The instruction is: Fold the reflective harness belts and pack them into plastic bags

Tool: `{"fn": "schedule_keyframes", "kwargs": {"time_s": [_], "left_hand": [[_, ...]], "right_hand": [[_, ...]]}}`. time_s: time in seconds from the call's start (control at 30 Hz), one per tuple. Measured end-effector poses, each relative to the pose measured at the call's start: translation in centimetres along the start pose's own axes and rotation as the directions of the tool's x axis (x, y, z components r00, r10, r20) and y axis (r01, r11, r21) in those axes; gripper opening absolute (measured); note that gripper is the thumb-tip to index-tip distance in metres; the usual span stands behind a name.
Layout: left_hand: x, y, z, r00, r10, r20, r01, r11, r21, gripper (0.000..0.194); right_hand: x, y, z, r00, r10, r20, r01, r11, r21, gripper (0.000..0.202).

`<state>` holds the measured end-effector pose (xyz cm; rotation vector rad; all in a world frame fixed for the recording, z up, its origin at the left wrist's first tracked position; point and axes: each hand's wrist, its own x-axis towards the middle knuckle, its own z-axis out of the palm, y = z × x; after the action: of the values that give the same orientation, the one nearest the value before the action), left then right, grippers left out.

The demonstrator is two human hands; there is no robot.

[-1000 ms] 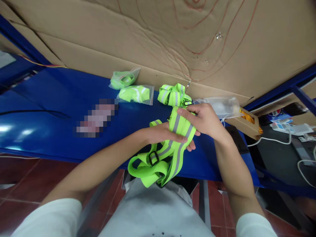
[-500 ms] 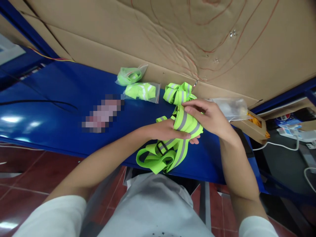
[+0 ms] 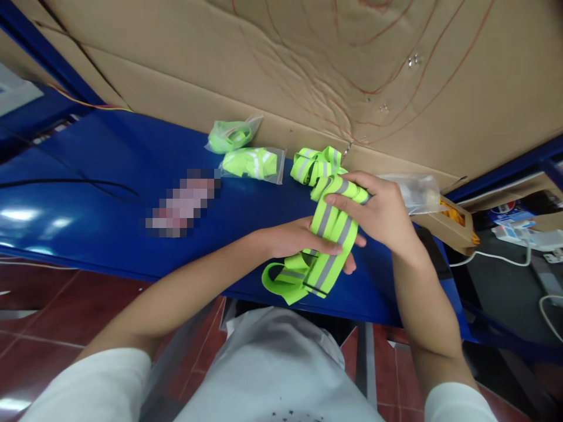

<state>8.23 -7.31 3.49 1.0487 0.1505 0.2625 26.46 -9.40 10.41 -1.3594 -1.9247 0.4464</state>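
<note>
A bundle of lime-green strap with grey stripes (image 3: 328,220) is held between both hands above the blue table. My left hand (image 3: 308,239) grips its lower part, thumb on top and fingertips showing beyond the right edge. My right hand (image 3: 372,205) pinches the upper folds between thumb and fingers. A loose loop of the strap (image 3: 288,278) hangs at the lower left, with a black edge or buckle piece near the bottom end. Just behind the hands lies a second striped strap bundle (image 3: 314,164).
Two clear bags with green straps, one further back (image 3: 231,136) and one nearer (image 3: 250,163), lie by the cardboard panel (image 3: 176,76). On the blue table (image 3: 118,152) is a pixelated item. At right are a clear plastic bag (image 3: 416,192) and a cardboard box (image 3: 457,231).
My right hand has lifted the top folds slightly up and right. The strap bundle is longer and more upright between the hands, and the hanging loop has shifted right and shrunk.
</note>
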Motion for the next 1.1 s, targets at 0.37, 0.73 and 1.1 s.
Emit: {"fn": "schedule_keyframes", "kwargs": {"time_s": [0.37,0.73,1.1], "left_hand": [[-0.5,0.3,-1.1,0.997,0.076,0.027,-0.08,0.897,0.434,0.039],[0.0,-0.2,-1.3,0.998,0.06,0.003,-0.061,0.998,0.018,0.044],[0.6,-0.2,-0.8,0.98,0.08,-0.182,-0.05,0.986,0.162,0.036]], "right_hand": [[0.6,1.9,0.2,0.997,0.054,0.064,-0.056,0.998,0.035,0.034],[0.1,1.0,0.6,0.919,-0.103,0.379,0.138,0.988,-0.066,0.055],[0.1,0.7,0.7,0.998,-0.015,0.065,0.018,0.999,-0.039,0.036]]}}
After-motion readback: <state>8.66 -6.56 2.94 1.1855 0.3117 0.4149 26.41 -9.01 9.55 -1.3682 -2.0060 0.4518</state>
